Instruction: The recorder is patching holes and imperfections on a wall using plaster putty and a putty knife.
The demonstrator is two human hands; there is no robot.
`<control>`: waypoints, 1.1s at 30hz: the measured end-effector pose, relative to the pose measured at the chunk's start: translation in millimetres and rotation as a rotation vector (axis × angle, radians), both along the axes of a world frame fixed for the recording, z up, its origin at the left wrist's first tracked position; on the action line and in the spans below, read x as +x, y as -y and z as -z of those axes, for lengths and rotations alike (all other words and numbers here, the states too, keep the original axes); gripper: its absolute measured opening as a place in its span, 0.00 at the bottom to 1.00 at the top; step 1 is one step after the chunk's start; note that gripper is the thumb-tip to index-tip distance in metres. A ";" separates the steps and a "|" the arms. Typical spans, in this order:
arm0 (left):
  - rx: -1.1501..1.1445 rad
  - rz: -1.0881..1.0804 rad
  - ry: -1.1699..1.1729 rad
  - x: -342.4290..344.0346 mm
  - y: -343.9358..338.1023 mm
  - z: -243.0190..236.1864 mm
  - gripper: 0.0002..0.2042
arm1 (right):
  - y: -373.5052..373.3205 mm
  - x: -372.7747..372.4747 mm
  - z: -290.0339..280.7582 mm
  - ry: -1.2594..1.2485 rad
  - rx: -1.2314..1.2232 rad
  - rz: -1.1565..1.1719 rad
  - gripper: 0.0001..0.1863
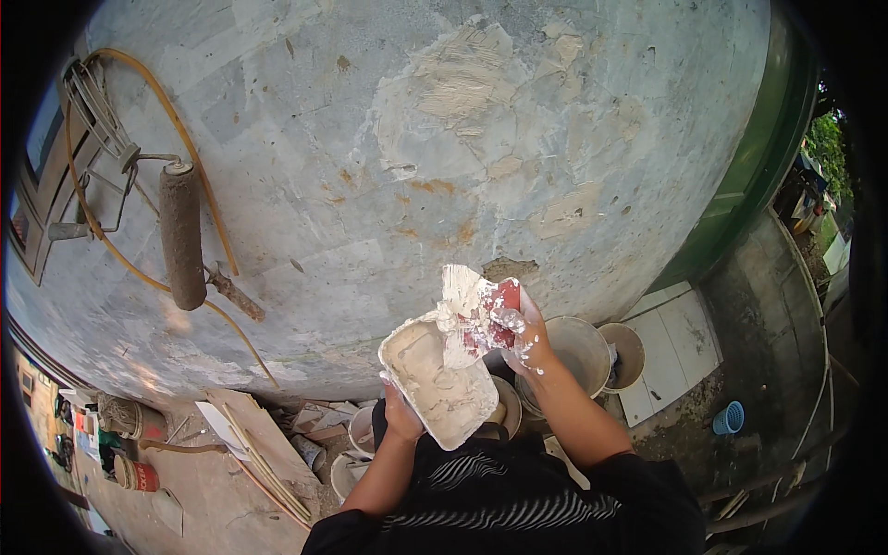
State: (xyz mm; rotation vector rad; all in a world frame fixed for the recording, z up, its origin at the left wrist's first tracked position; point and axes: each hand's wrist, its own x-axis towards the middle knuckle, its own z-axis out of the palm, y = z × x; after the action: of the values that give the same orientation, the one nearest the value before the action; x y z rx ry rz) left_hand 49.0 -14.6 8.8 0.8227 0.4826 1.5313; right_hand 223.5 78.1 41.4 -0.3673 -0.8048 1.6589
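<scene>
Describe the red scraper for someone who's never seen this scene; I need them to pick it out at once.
Start at the big grey wall and come down to the pale tray in the left hand. By the tray's upper right edge, the right hand holds the scraper. Red shows through its cream paste, while the tray is pale throughout.

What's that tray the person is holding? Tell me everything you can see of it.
The tray is shallow and roughly rectangular with rounded corners, its rim crusted off-white. Creamy, uneven paste covers its inside; its own material is hard to tell. It sits at a slant in the picture, open side toward the camera, in front of the dark shirt. The left hand grips its left side. A paste-smeared red scraper overlaps its upper right edge; contact is unclear.
</scene>
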 end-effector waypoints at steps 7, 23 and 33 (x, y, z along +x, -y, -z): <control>-0.078 -0.020 0.158 2.0 -4.0 1.3 0.32 | -2.9 13.9 3.8 -0.098 -0.100 -0.137 0.21; -0.127 -0.102 0.306 -19.8 -16.8 -2.6 0.27 | -46.7 132.1 35.9 -0.007 -0.080 0.729 0.13; -0.073 -0.103 0.236 -30.9 -17.2 5.6 0.27 | -105.0 140.7 33.4 0.799 0.009 1.188 0.10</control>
State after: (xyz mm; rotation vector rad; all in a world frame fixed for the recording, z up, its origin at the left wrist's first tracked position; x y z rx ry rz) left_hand 18.2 2.6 3.1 0.5589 0.4093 1.6708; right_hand 364.3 183.1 7.9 -1.2572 -0.8744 0.3492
